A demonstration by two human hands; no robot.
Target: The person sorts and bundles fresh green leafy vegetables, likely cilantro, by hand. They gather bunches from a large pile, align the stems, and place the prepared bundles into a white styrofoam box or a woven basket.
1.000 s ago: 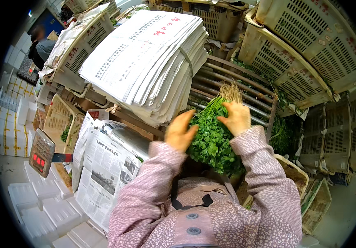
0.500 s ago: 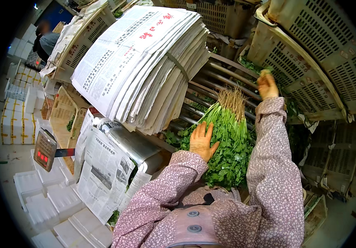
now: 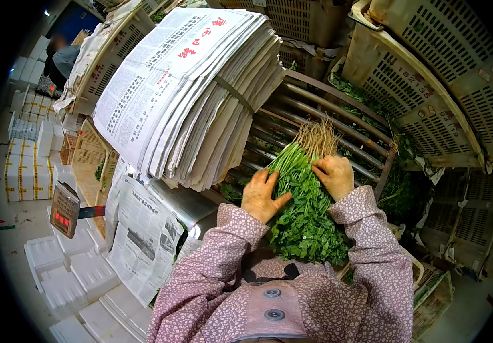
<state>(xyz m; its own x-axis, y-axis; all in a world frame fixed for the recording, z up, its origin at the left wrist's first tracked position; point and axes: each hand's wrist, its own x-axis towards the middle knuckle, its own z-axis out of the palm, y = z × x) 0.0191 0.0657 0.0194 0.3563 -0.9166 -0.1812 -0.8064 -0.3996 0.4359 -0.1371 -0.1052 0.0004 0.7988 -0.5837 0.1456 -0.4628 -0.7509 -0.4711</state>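
A bunch of coriander (image 3: 309,200) with pale roots lies on a rack of metal bars (image 3: 361,137) in front of me, roots pointing away and leaves toward my body. My left hand (image 3: 262,195) rests against the left side of the bunch, thumb spread from the fingers and nothing gripped. On the other side, my right hand (image 3: 334,176) has its fingers curled in on the stems just below the roots. Some of the right fingertips are hidden among the stems.
A thick strapped stack of newspapers (image 3: 183,97) stands at the left of the rack. Below it, a newspaper sheet (image 3: 143,228) hangs beside a scale display (image 3: 64,210). Tall plastic crates (image 3: 412,97) rise at the right. White foam boxes (image 3: 75,274) fill the lower left.
My right hand has come back from beyond the rack's right side, where it held a bit of green, onto the stems. My left hand has shifted slightly left.
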